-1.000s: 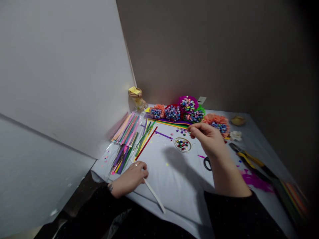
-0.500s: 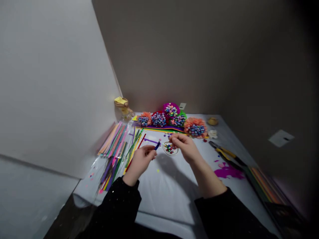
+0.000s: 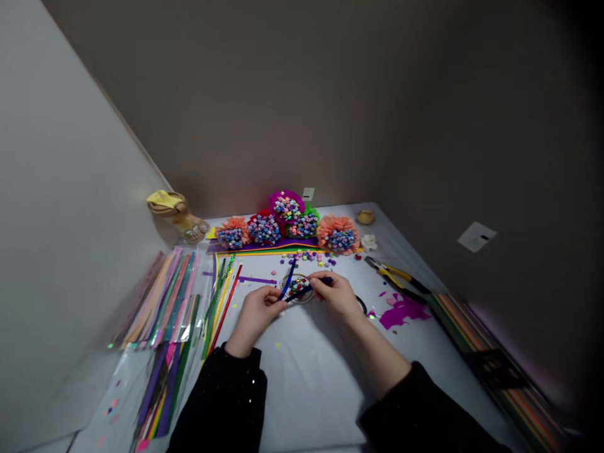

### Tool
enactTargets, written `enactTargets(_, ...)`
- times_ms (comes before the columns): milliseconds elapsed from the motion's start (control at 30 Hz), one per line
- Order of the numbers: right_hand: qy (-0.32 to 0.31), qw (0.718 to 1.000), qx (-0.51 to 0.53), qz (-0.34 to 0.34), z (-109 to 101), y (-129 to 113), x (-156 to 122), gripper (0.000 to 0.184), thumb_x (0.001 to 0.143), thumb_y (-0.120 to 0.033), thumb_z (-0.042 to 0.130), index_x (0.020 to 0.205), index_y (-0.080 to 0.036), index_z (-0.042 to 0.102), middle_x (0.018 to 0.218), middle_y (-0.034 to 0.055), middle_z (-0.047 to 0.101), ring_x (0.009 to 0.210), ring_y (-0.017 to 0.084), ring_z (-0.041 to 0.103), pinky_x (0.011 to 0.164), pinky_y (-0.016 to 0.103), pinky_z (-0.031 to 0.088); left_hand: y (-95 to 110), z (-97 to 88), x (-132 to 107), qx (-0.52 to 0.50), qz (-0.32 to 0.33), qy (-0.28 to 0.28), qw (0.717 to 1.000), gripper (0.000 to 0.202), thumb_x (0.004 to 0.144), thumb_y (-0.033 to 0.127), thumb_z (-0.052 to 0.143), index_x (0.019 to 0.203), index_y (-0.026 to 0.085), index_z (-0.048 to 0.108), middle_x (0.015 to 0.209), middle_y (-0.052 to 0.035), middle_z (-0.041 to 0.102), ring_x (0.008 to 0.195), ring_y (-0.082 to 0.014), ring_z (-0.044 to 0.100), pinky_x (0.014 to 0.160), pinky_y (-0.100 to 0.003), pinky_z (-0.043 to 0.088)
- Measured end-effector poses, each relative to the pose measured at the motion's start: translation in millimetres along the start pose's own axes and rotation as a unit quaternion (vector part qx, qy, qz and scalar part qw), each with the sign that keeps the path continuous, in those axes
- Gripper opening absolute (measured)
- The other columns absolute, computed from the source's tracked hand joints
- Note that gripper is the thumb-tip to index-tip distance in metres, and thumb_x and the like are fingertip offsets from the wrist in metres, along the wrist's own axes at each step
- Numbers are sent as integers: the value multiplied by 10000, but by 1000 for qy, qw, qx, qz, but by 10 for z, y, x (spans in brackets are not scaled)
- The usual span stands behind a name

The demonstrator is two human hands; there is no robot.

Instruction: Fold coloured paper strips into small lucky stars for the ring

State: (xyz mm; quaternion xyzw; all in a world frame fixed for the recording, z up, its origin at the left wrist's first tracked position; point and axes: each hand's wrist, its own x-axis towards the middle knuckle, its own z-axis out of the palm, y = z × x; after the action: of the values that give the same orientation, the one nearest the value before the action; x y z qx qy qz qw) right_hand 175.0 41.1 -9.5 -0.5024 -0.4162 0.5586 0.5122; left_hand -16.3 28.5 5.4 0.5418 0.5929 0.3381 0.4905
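Note:
A dark blue paper strip [image 3: 292, 282] bends in a curve between my hands, just above a small round dish [image 3: 297, 287] of colourful beads and paper stars. My left hand [image 3: 255, 313] grips one part of the strip at the dish's near left. My right hand [image 3: 334, 294] pinches another part at the dish's right. Loose paper stars [image 3: 306, 256] lie just beyond the dish, and behind them stands a row of tissue-paper flowers [image 3: 287, 226] topped with paper stars.
Bundles of coloured paper strips [image 3: 163, 302] lie in clear plastic at the left of the pale-covered table [image 3: 306, 384]. Yellow-handled pliers [image 3: 396, 277], black-handled scissors [image 3: 361, 304] and magenta paper scraps [image 3: 403, 313] lie to the right. A glass jar [image 3: 179, 212] stands in the back left corner.
My hands have come closer together over the dish, and the blue strip now spans both. My right hand has taken hold of it. The view has swung left.

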Motion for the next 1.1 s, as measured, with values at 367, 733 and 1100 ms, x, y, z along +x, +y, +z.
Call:
enactTargets(367,71,996,50,21,-64,-8,-5,302,602,-266,720,881,-178,646,795,60,715,720,182,642,684,309,481,18,-32,-24,-80,-56,-18,995,310,554,272,725,821,139,639,699,-29,667,639,-142,608,607,-243,469)
enactTargets(733,109,993,37,-22,-129,22,22,388,607,-231,705,981,-195,608,847,7,602,555,80,490,547,234,429,19,-43,-10,-112,-64,22,991,398,622,264,672,992,136,602,821,-48,679,696,-148,615,596,-229,466)
enactTargets(1100,173,975,63,-125,-271,-44,85,317,626,-200,707,921,-188,593,789,2,590,719,122,554,701,268,454,-56,-117,-50,-30,-22,-167,985,424,693,242,619,1102,132,599,945,-65,690,808,-172,628,696,-247,474)
